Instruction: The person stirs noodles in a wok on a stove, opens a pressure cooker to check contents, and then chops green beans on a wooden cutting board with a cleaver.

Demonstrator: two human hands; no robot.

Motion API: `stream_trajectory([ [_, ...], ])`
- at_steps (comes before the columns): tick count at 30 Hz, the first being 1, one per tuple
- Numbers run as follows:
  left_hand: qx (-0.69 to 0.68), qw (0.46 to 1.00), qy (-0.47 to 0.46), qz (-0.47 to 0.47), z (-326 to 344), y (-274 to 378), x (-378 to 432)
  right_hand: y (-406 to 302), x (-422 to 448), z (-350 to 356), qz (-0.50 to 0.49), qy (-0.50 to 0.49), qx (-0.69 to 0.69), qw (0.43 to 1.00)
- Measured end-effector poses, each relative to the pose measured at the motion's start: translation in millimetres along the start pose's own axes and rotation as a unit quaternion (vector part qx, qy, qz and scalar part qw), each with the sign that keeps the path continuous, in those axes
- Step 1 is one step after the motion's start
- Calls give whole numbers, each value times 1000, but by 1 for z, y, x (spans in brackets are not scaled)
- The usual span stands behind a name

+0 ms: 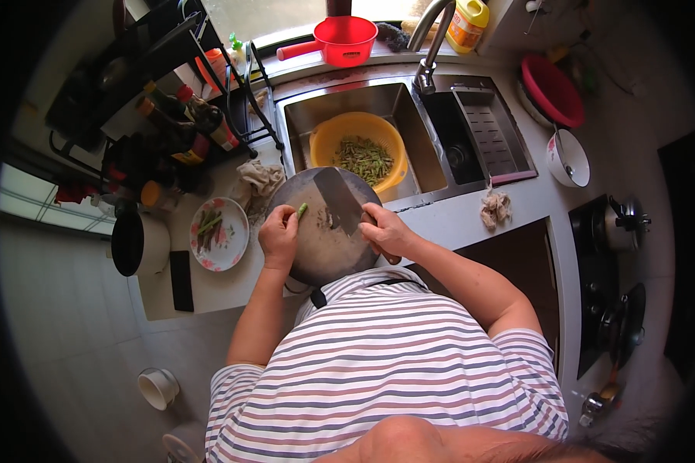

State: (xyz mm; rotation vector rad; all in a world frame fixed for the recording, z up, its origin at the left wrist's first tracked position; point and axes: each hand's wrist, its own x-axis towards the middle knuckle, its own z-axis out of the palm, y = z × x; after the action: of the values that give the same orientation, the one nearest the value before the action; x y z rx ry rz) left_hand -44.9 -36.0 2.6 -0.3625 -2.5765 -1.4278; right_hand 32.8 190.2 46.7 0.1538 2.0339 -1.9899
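Note:
In my right hand (389, 230) is the handle of a cleaver (341, 197), its broad blade lying over a round wooden chopping board (318, 249). My left hand (280, 231), at the board's left side, pinches a short green stalk (302, 210) between thumb and fingers. Dark scraps (329, 219) are scattered near the blade. Beyond the board, a yellow plastic colander (324, 130) sits in the steel sink, holding many cut green pieces (366, 159). Left of my left hand, a floral plate (236, 223) carries several longer green and purplish stalks (209, 228).
A crumpled cloth (260, 176) lies behind the plate, and a dark phone-like slab (181, 280) is near the counter's left edge. Sauce bottles (176, 130) crowd the rack at left. The faucet (425, 72) rises behind the sink (434, 179). Another rag (495, 208) lies on the right.

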Motion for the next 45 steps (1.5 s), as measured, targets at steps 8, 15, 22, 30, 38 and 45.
stream_trajectory([
  [8, 215, 974, -71, 27, -5, -4, 6, 4, -7, -6, 34, -85, -41, 995],
  [15, 202, 973, -106, 33, 12, -1, 7, -4, 40, -48, -22, -41, -129, 991],
  [22, 175, 973, -149, -16, 38, 11, 13, -12, 51, -46, -83, 81, -160, 980],
  [30, 20, 963, -202, -174, 50, 17, 23, 5, -11, 9, -17, 58, -88, 994],
  [38, -7, 953, -205, -222, 63, 16, 23, -1, -30, 15, -54, 79, -156, 983],
  [45, -2, 958, -209, -195, 64, 18, 24, 6, -26, 14, -71, 72, -198, 975],
])
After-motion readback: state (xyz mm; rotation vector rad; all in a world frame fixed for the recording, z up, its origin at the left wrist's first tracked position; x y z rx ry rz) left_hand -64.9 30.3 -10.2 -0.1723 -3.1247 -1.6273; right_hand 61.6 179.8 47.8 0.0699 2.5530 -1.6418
